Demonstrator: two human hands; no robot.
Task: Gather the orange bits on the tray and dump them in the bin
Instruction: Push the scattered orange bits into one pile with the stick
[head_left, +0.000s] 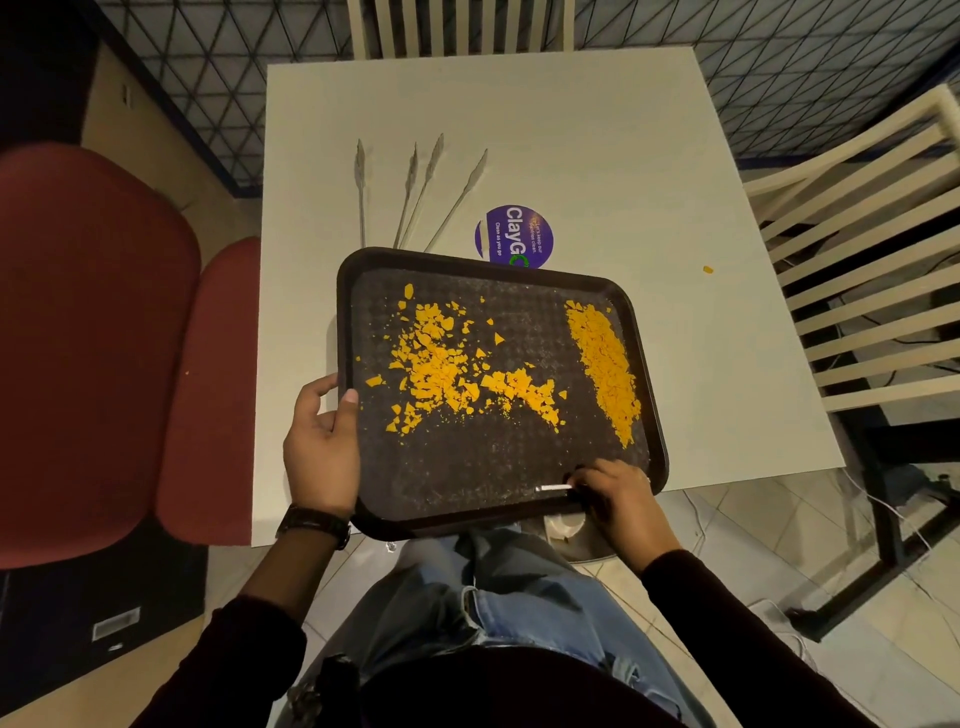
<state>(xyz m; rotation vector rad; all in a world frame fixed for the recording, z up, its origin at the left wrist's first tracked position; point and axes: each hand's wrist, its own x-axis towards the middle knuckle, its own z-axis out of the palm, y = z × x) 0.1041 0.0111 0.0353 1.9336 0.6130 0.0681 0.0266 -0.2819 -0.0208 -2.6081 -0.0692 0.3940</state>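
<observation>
A dark tray (467, 483) lies on the white table (519, 130), its near edge hanging over the table's front. Orange bits lie on it in two groups: a scattered patch (441, 364) at the left and middle, and a dense strip (605, 364) along the right side. My left hand (322, 441) grips the tray's left rim, thumb on top. My right hand (618, 499) rests at the tray's near right corner, fingers closed on a small white flat tool (553, 488) whose end lies on the tray. No bin is in view.
Several thin metal skewers (415, 192) lie beyond the tray, beside a round purple sticker (514, 236). One stray orange bit (707, 269) sits on the table at the right. A red chair (104, 338) stands left, cream slatted chairs (857, 291) right and behind.
</observation>
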